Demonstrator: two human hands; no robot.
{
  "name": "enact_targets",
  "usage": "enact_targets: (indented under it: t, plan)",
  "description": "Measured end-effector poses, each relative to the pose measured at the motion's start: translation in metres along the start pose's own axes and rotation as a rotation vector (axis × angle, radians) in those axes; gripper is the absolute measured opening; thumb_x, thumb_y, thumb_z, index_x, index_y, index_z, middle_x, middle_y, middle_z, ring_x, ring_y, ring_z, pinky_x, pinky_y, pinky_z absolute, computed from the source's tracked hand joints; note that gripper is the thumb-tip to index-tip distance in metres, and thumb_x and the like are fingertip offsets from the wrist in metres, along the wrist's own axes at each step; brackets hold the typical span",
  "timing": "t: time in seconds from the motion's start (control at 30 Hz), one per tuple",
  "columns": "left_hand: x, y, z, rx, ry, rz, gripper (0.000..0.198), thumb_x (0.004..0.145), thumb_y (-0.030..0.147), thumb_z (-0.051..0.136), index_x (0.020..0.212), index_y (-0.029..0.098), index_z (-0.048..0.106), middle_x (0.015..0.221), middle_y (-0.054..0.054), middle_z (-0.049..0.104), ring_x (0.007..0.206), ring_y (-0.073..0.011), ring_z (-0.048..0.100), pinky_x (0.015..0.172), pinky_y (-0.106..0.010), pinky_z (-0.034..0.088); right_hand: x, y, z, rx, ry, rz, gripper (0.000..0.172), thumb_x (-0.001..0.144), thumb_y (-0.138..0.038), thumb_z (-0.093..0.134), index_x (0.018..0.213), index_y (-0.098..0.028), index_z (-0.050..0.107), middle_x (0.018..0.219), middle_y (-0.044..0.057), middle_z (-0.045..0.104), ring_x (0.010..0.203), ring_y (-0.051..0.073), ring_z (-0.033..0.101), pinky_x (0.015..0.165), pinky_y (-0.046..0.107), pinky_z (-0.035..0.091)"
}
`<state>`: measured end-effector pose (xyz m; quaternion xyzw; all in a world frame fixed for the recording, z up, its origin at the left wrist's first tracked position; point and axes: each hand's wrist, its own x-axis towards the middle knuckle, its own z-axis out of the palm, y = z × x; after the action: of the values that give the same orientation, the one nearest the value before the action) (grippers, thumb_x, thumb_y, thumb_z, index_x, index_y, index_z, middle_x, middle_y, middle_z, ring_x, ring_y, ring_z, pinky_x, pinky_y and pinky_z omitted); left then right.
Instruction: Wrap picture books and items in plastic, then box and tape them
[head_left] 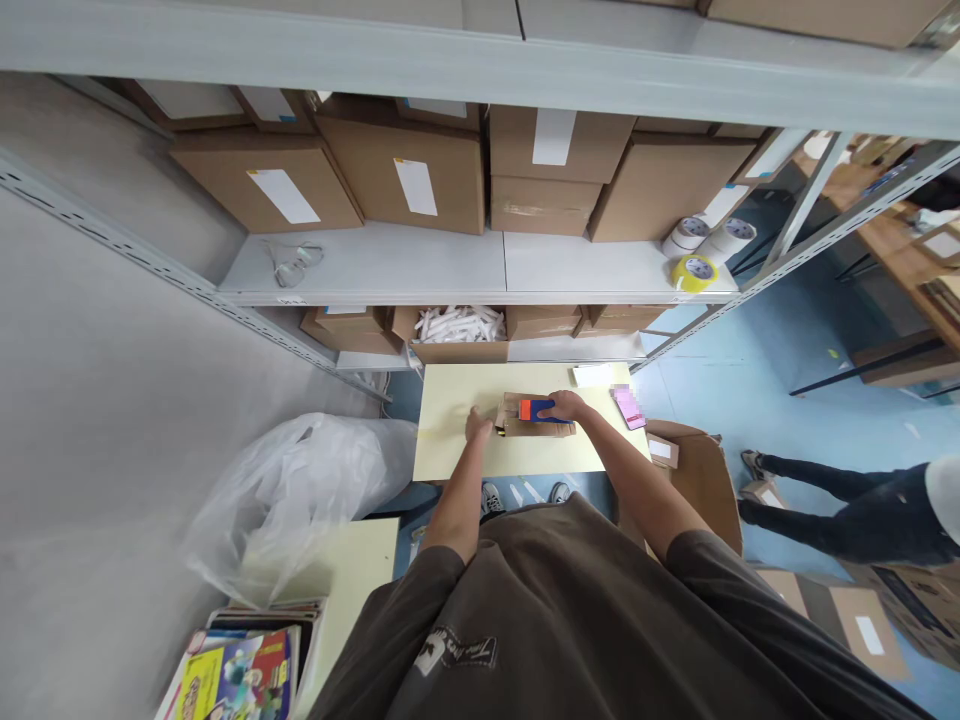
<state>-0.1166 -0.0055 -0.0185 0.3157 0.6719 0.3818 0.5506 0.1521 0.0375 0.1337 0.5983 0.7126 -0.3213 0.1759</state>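
Note:
A small brown cardboard carton (512, 428) lies on the pale yellow table in front of me. Over it, my right hand (564, 405) grips a blue and orange box-shaped item (526, 409), whose exact kind I cannot make out. My left hand (478, 426) is beside the carton's left end, fingers apart. Whether its fingertips touch the cardboard is too small to tell. A small black and yellow patch shows at that end of the carton.
The table (442, 450) also bears a phone (628, 407) and white papers (592, 376). Shelves (420, 255) with cartons and tape rolls (694, 272) rise behind. Left is a clear plastic bag (322, 470); right, an open carton (709, 485) and another person's legs (817, 510).

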Motion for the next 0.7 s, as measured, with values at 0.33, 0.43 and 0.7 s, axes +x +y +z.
enact_targets:
  t: [0.33, 0.43, 0.7]
  plan:
    - [0.007, 0.042, 0.019, 0.557, -0.438, 0.364, 0.111, 0.039, 0.050, 0.108, 0.141, 0.032, 0.067, 0.176, -0.013, 0.034, 0.151, -0.0472, 0.049, 0.118, -0.048, 0.049, 0.006, 0.003, -0.005, -0.008, 0.000, -0.037, 0.068, 0.084, -0.079, 0.075, 0.118, -0.020, 0.079, 0.121, 0.017, 0.080, 0.114, 0.035, 0.075, 0.083, 0.033, 0.053]
    - [0.007, 0.043, 0.020, 0.580, -0.438, 0.362, 0.112, 0.036, 0.048, 0.108, 0.140, 0.032, 0.069, 0.175, -0.011, 0.036, 0.146, -0.0446, 0.054, 0.116, -0.045, 0.050, 0.006, 0.002, -0.006, -0.013, 0.001, -0.042, 0.070, 0.082, -0.079, 0.077, 0.118, -0.020, 0.080, 0.120, 0.018, 0.080, 0.114, 0.035, 0.075, 0.084, 0.034, 0.054]
    - [-0.003, 0.040, 0.008, 0.558, -0.440, 0.341, 0.111, 0.041, 0.049, 0.108, 0.144, 0.033, 0.068, 0.177, -0.008, 0.033, 0.143, -0.0429, 0.058, 0.112, -0.040, 0.052, 0.000, 0.005, -0.001, 0.056, -0.009, 0.026, 0.075, 0.078, -0.082, 0.078, 0.113, -0.016, 0.079, 0.113, 0.021, 0.080, 0.106, 0.035, 0.076, 0.079, 0.035, 0.055]
